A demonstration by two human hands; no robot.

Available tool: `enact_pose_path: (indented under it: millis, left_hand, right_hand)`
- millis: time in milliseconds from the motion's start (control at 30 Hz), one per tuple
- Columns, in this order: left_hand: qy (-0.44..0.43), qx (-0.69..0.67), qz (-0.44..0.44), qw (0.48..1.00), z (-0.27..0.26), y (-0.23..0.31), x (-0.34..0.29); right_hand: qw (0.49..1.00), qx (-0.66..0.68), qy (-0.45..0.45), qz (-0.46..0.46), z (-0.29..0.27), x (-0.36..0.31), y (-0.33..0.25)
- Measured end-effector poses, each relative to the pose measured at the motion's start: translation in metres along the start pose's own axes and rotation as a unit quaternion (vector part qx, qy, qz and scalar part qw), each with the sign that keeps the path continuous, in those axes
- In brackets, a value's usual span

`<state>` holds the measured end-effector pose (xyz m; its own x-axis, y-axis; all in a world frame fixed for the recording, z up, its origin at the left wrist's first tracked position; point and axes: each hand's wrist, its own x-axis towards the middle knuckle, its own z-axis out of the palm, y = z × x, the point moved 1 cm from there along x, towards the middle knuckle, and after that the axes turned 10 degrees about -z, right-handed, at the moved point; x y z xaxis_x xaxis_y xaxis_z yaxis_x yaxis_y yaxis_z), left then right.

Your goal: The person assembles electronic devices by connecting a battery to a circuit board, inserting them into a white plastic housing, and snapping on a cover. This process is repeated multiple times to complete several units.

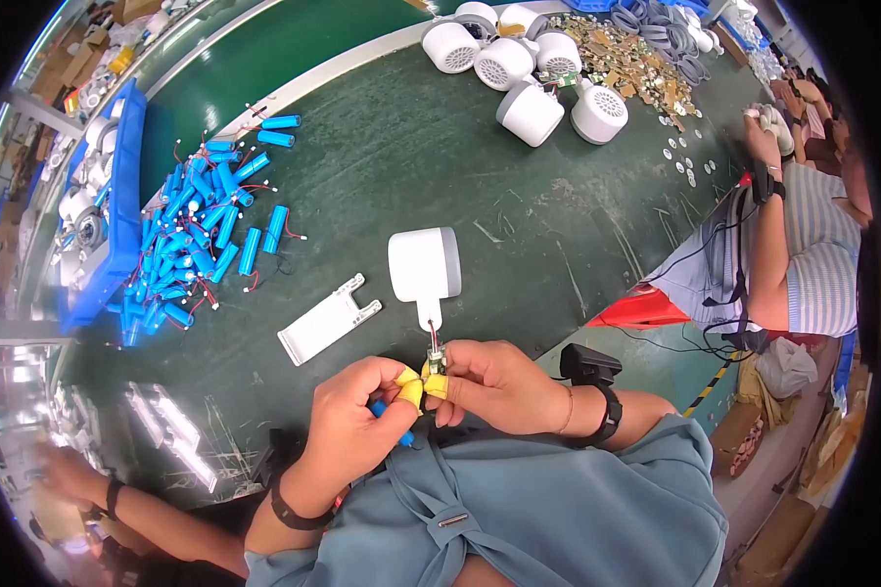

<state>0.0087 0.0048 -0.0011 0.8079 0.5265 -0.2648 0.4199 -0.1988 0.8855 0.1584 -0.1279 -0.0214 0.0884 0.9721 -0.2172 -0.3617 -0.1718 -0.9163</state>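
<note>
Both hands meet at the table's near edge, their pinching fingertips covered in yellow finger cots. My left hand [354, 419] is closed around a blue cylindrical battery [406, 439], which is partly hidden by the fingers. With my right hand [507, 387] I grip a small green circuit board [436, 361]. Thin wires run from the board up to the stem of a white round-headed housing [419, 266] with a grey rim, lying just beyond my hands. The join between the fingertips is too small to make out. Left of the housing lies a flat white plastic cover [327, 321].
A heap of blue batteries [191, 230] with red leads lies at left, beside a blue bin [117, 225] of white parts. More white housings [531, 112] and a pile of small circuit boards [626, 68] are at the back. A co-worker [803, 245] sits at right.
</note>
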Motion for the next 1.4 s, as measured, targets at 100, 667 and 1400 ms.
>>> enact_pose_path:
  millis: [100,667,1400]
  left_hand:
    - [0.011,-0.079,-0.026,0.996,0.002,-0.003,0.001]
    - [0.027,-0.033,0.044,0.998,0.003,-0.002,0.004]
    - [0.107,0.019,0.098,0.989,0.018,0.002,-0.005]
  right_hand:
    - [1.000,0.008,0.003,-0.015,-0.001,0.000,0.000]
    - [0.996,-0.064,-0.016,-0.056,-0.001,-0.001,-0.008]
    - [0.925,-0.340,0.082,-0.151,0.020,-0.001,0.005]
